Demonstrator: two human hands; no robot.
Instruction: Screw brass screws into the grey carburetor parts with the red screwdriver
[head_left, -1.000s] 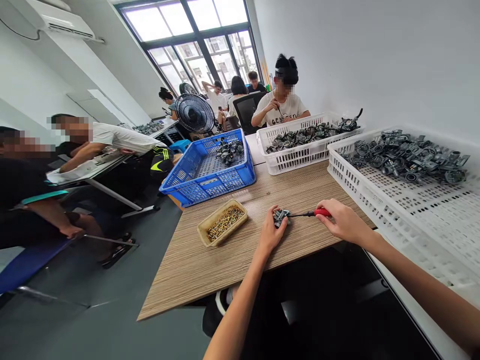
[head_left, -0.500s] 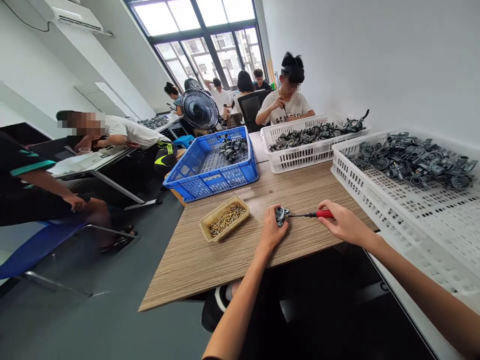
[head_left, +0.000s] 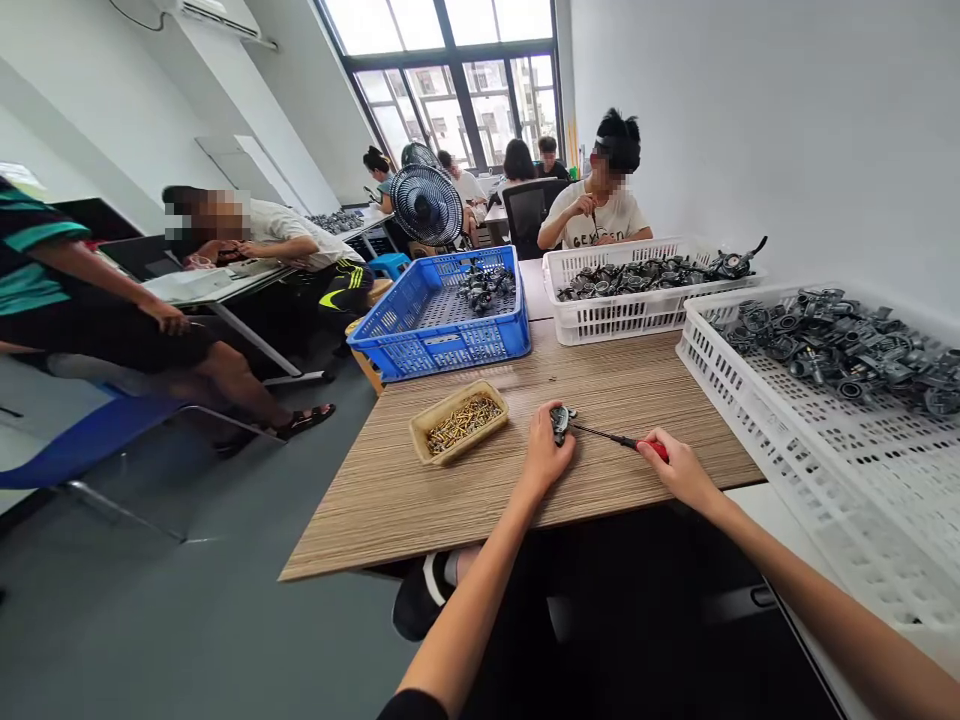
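Note:
My left hand [head_left: 549,452] is closed around a small grey metal part [head_left: 559,421] just above the wooden table [head_left: 375,500]. In my right hand [head_left: 679,468] is a screwdriver [head_left: 621,439] with a red handle and a dark shaft. Its tip points left and reaches the metal part; whether it sits on a screw is too small to tell. Left of my left hand stands a cream tray [head_left: 422,447] of brass-coloured screws [head_left: 466,424].
A blue crate [head_left: 442,358] with a few dark assemblies stands at the table's far left. Two white crates of metal parts, one at the back [head_left: 592,328] and one at the right [head_left: 787,400], flank the table. A co-worker [head_left: 600,205] sits opposite; a person [head_left: 97,270] is at the left.
My right hand and the screwdriver handle have dropped slightly, so the shaft slants more. The camera view has shifted left. The person at the far left has changed posture.

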